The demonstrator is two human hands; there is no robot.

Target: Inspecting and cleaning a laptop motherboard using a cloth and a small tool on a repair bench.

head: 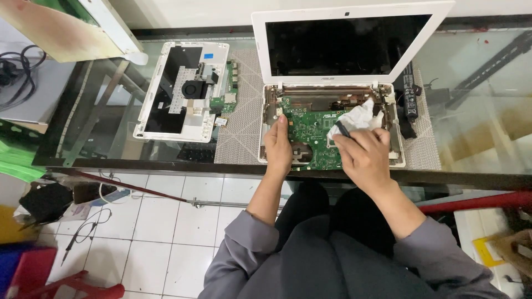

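An opened white laptop [354, 11] sits on the glass table, its dark screen upright and its base uncovered. The green circuit board [308, 124] lies bare inside the base. My left hand [278, 148] rests flat on the board's left part, holding the base steady. My right hand [363, 155] grips a slim dark tool together with a crumpled white tissue [357, 117], pressed onto the board's right part.
The laptop's removed white keyboard cover [185, 91] lies upside down to the left, with a small fan and a green board on it. A woven grey mat [244, 116] lies under both. A black adapter [411, 97] lies right of the laptop. Cables lie on the tiled floor below.
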